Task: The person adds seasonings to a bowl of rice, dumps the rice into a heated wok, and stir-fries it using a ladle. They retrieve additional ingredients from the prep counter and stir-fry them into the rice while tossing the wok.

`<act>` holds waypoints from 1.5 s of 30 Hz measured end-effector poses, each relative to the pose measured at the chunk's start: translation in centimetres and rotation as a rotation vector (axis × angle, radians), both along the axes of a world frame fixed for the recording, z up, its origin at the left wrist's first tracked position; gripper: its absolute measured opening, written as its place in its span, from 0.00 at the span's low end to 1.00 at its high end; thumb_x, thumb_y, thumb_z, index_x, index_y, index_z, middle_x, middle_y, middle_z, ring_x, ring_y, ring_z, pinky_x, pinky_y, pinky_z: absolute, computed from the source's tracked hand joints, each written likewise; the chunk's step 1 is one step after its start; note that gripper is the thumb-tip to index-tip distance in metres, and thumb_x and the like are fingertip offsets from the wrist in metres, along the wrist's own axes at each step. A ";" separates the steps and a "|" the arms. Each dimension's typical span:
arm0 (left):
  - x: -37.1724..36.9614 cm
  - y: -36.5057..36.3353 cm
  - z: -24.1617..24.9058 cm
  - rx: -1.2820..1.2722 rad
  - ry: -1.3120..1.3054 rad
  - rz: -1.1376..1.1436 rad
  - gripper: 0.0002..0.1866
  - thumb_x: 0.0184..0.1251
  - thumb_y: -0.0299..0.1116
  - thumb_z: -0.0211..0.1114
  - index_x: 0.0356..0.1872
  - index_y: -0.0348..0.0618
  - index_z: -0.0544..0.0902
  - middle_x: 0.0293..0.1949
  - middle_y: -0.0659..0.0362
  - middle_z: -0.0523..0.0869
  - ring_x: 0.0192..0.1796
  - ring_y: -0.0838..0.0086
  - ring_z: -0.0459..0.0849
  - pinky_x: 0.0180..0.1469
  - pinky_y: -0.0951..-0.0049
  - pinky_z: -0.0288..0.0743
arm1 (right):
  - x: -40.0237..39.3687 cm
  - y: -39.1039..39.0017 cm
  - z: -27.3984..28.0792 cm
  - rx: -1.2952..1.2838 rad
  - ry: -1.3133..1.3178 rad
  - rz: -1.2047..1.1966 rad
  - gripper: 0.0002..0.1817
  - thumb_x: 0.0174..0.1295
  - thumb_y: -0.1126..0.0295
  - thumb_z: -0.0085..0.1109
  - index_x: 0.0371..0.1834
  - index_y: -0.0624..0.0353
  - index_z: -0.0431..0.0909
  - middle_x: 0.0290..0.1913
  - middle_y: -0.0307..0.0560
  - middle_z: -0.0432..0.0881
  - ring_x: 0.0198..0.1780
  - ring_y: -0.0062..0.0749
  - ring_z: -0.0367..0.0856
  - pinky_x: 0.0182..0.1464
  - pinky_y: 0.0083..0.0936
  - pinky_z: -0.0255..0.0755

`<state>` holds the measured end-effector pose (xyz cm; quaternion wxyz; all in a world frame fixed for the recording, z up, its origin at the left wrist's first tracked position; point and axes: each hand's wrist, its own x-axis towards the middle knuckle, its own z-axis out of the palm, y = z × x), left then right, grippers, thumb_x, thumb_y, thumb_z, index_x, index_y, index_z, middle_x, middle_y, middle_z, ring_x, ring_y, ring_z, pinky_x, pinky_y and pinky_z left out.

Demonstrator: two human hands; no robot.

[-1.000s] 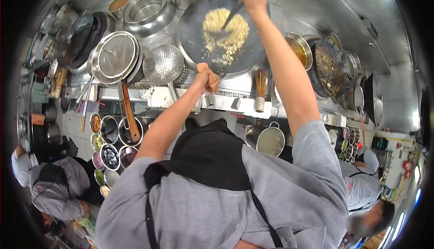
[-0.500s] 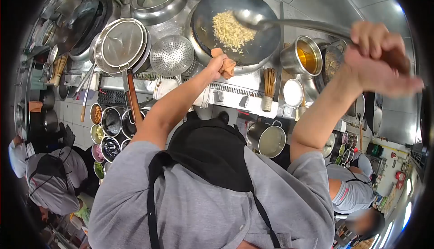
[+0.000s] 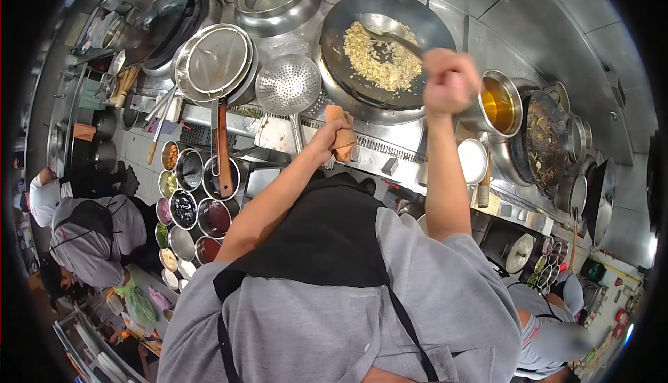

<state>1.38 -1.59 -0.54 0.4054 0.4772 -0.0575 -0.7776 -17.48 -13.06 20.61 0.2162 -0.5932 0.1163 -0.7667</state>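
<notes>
My left hand (image 3: 330, 139) grips a folded orange cloth (image 3: 344, 148) just below the near rim of the wok (image 3: 334, 59), apart from it. Around the handle of a metal ladle (image 3: 405, 43) my right hand (image 3: 451, 82) is closed, over the wok's right side and a little blurred. The ladle's bowl lies among chopped pale yellow food (image 3: 376, 70) at the far side of the wok. A perforated skimmer (image 3: 288, 84) rests left of the wok.
A pot of amber oil (image 3: 498, 105) and a white bowl (image 3: 473, 161) stand at the right. Strainers (image 3: 214, 61) and ingredient tins (image 3: 183, 208) are at the left. One person (image 3: 104, 233) is at the far left, another (image 3: 539, 317) at the lower right.
My right hand has moved left and down toward the wok, bringing the ladle handle with it. The food is spread into a ring. My left hand with the cloth is now away from the wok's rim.
</notes>
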 end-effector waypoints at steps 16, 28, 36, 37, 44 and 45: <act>-4.8 -11.1 -5.8 -0.113 0.069 0.007 0.19 0.78 0.47 0.49 0.48 0.41 0.78 0.43 0.54 0.87 0.44 0.64 0.87 0.50 0.62 0.82 | 3.0 6.4 -0.9 0.179 -0.058 -0.211 0.13 0.64 0.83 0.51 0.22 0.60 0.67 0.19 0.41 0.71 0.23 0.23 0.70 0.25 0.26 0.65; -8.8 -9.4 0.3 0.207 -0.099 0.210 0.10 0.72 0.34 0.47 0.38 0.42 0.75 0.37 0.55 0.82 0.37 0.61 0.85 0.39 0.53 0.80 | -4.7 -0.7 3.8 0.605 -0.152 0.149 0.12 0.60 0.81 0.58 0.21 0.59 0.68 0.17 0.34 0.67 0.17 0.15 0.60 0.20 0.20 0.54; -5.2 -5.4 6.1 0.054 0.156 -0.083 0.14 0.72 0.37 0.46 0.40 0.41 0.79 0.35 0.53 0.84 0.38 0.60 0.84 0.43 0.48 0.78 | -1.9 2.4 5.7 0.545 -0.208 -0.073 0.09 0.64 0.77 0.59 0.27 0.56 0.71 0.21 0.37 0.75 0.19 0.21 0.69 0.20 0.21 0.63; -4.6 -3.7 1.4 -0.100 0.093 -0.132 0.13 0.71 0.37 0.47 0.37 0.42 0.78 0.33 0.54 0.83 0.36 0.61 0.84 0.41 0.49 0.78 | -1.5 1.5 2.9 0.426 -0.057 -0.062 0.09 0.63 0.79 0.59 0.24 0.60 0.73 0.23 0.40 0.78 0.21 0.20 0.72 0.23 0.19 0.64; -5.6 4.8 4.7 0.506 -0.045 0.023 0.08 0.70 0.33 0.50 0.35 0.45 0.77 0.31 0.56 0.80 0.34 0.63 0.82 0.37 0.57 0.77 | -1.7 -1.6 6.8 0.391 0.196 -0.094 0.13 0.57 0.78 0.63 0.20 0.60 0.69 0.17 0.34 0.69 0.19 0.16 0.66 0.22 0.20 0.59; -6.1 4.4 8.7 0.423 0.022 -0.019 0.10 0.69 0.35 0.49 0.32 0.44 0.76 0.29 0.56 0.78 0.31 0.64 0.78 0.34 0.59 0.74 | -2.0 -2.9 7.4 0.610 0.087 0.030 0.13 0.59 0.76 0.62 0.20 0.59 0.69 0.16 0.32 0.67 0.19 0.15 0.65 0.21 0.20 0.58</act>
